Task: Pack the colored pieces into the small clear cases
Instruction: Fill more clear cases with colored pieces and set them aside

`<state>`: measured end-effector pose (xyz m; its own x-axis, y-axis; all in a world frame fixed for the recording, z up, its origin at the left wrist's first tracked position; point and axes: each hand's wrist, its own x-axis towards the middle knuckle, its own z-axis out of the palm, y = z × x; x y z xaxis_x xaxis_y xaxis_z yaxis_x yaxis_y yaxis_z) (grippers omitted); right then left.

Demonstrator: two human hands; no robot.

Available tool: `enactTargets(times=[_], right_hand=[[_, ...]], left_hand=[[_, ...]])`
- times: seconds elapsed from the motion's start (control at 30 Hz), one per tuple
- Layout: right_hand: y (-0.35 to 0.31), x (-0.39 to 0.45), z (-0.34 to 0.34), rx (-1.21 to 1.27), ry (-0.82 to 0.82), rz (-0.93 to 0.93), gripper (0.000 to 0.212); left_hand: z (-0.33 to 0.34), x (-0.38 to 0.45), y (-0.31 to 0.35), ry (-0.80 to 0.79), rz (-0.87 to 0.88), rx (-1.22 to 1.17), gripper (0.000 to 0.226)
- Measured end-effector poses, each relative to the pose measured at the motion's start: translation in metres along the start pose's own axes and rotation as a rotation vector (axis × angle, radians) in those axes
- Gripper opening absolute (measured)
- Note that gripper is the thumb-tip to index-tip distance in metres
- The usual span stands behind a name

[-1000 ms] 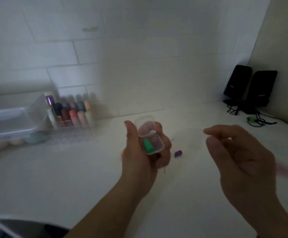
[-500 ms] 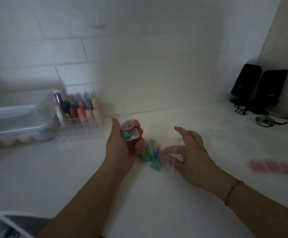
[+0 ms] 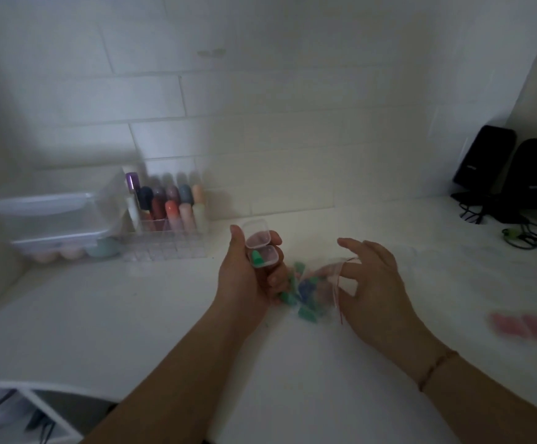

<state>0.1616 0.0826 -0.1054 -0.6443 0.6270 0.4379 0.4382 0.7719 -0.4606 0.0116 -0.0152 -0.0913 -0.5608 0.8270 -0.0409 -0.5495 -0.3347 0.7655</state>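
The left hand (image 3: 244, 277) grips an open clear case (image 3: 260, 248) above the counter (image 3: 132, 315), lid tipped back, a green piece (image 3: 256, 257) inside. The right hand (image 3: 373, 283), fingers spread and holding nothing I can make out, reaches into the bag (image 3: 321, 283) of pieces (image 3: 305, 290) just beside it. Bare counter lies left and near; an organizer (image 3: 168, 232) stands by the wall.

Dim white tiled wall (image 3: 260, 100), white countertop (image 3: 132, 315), two black speakers (image 3: 504, 168) in right corner
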Motion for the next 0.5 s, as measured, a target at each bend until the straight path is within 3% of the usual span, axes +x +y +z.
enactTargets(times=[0.1,0.13,0.2,0.23,0.33,0.43,0.5], right_hand=[[0.010,-0.008,-0.024,-0.023,0.132,-0.067,0.012],[0.010,-0.014,-0.037,-0.010,0.178,-0.105,0.018],[0.003,-0.028,-0.066,0.129,0.233,-0.067,0.012],[-0.001,-0.036,-0.079,0.250,0.232,-0.030,0.002],[-0.014,-0.055,-0.107,0.516,0.235,-0.020,0.015],[-0.024,-0.065,-0.117,0.574,0.220,-0.082,0.026],[-0.021,-0.070,-0.115,0.542,0.198,-0.138,0.021]], left_hand=[[0.004,-0.005,0.003,-0.022,0.015,0.000,0.064],[0.007,-0.008,0.003,-0.037,0.014,-0.004,0.065],[0.016,-0.020,0.000,-0.085,-0.002,-0.008,0.066],[0.023,-0.026,-0.004,-0.120,-0.017,0.000,0.067],[0.053,-0.048,-0.024,-0.207,-0.087,0.017,0.069],[0.077,-0.062,-0.045,-0.232,-0.131,0.037,0.070],[0.086,-0.066,-0.052,-0.229,-0.158,0.058,0.066]])
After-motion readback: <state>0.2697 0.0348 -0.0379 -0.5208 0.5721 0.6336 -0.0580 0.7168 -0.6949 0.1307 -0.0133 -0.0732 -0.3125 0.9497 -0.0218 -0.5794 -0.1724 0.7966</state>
